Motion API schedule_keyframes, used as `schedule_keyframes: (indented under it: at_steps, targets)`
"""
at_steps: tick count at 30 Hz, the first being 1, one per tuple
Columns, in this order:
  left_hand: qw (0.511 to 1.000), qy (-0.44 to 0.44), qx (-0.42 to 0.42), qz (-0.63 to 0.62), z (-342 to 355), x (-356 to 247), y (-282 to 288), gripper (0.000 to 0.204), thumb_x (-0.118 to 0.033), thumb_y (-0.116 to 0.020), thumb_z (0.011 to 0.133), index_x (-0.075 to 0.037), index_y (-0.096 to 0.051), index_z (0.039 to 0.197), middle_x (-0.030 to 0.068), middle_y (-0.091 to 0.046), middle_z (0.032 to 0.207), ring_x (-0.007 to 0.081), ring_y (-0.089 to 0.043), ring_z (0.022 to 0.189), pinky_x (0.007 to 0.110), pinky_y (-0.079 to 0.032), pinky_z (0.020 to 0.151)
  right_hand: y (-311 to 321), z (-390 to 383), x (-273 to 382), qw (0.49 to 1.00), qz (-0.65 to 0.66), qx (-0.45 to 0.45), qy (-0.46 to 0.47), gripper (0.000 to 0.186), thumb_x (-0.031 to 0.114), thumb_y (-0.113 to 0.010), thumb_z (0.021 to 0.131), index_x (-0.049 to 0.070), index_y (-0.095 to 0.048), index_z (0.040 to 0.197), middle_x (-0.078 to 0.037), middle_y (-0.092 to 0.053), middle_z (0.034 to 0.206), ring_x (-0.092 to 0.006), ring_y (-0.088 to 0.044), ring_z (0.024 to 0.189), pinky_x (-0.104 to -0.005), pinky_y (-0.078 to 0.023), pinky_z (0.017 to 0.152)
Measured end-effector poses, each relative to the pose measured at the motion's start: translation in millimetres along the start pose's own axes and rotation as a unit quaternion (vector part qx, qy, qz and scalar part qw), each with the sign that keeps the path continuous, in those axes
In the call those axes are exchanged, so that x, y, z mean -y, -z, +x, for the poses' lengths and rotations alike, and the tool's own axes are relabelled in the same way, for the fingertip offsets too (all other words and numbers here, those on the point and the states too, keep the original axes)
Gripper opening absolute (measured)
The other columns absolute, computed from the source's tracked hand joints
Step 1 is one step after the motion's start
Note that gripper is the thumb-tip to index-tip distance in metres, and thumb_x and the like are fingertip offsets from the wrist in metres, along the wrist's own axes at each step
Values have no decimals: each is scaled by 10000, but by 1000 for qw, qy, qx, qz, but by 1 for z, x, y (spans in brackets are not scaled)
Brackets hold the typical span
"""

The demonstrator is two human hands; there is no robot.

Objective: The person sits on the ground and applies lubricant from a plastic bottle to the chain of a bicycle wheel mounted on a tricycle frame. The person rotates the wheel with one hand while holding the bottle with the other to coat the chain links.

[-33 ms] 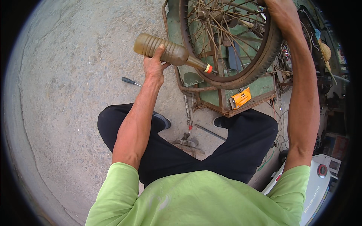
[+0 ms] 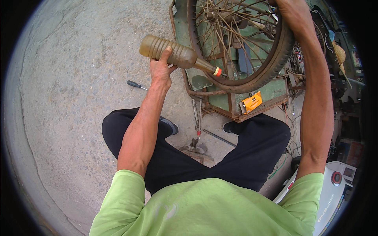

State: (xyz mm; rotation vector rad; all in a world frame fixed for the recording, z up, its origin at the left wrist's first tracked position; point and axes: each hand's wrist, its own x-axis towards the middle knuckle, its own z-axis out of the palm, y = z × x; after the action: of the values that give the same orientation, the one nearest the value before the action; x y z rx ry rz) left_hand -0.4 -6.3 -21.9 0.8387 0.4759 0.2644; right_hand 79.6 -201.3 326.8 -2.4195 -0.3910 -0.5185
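Left hand (image 2: 160, 70) grip tight around ribbed brown plastic bottle (image 2: 173, 53); right hand (image 2: 290, 13) grip clamped on round rubber wheel (image 2: 271, 67).

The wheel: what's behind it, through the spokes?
Behind the wheel a green metal frame shows through the spokes, with an orange tool lying below. Farther back is covered by the tyre and the right hand.
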Motion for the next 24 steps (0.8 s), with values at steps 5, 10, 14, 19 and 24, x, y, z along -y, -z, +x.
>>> schedule_keyframes:
  at_steps: [5,10,14,19,24]
  targets:
    - [1000,0,-5,1,-2,-1,1,641,-398,-805,921,-76,-526,1400,123,-622,1290,312,-644,1164,587,-539,1030,0,-1,-4,1000,2,5,8,609,232,-741,929,-53,-541,1429,-112,-699,1017,-165,-647,845,-325,-540,776]
    - [1000,16,-6,-5,-3,-2,1,631,-393,-791,934,-68,-522,1404,134,-613,1297,327,-637,1186,600,-530,1051,6,-7,-7,999,13,4,41,619,246,-742,923,-56,-543,1426,-141,-708,1078,-187,-666,880,-345,-550,817]
    - [1000,16,-5,-4,-1,-1,3,626,-388,-788,937,-70,-523,1407,130,-616,1288,328,-637,1189,599,-531,1050,1,-2,-6,1000,-14,-15,16,633,254,-744,916,-53,-543,1431,-159,-701,1134,-203,-672,916,-352,-550,849]
    - [998,42,0,-36,-3,-5,2,657,-404,-790,938,-57,-514,1421,151,-598,1314,334,-620,1221,611,-505,1083,-1,6,-27,996,-46,-41,63,655,253,-743,911,-57,-531,1448,-183,-690,1195,-210,-676,959,-357,-548,877]
    - [996,55,18,-66,-7,-11,-2,690,-411,-799,933,-49,-497,1437,164,-584,1337,339,-600,1255,621,-482,1107,0,5,-38,995,-27,-41,90,686,241,-738,909,-75,-500,1470,-191,-695,1185,-219,-685,957,-352,-550,901]
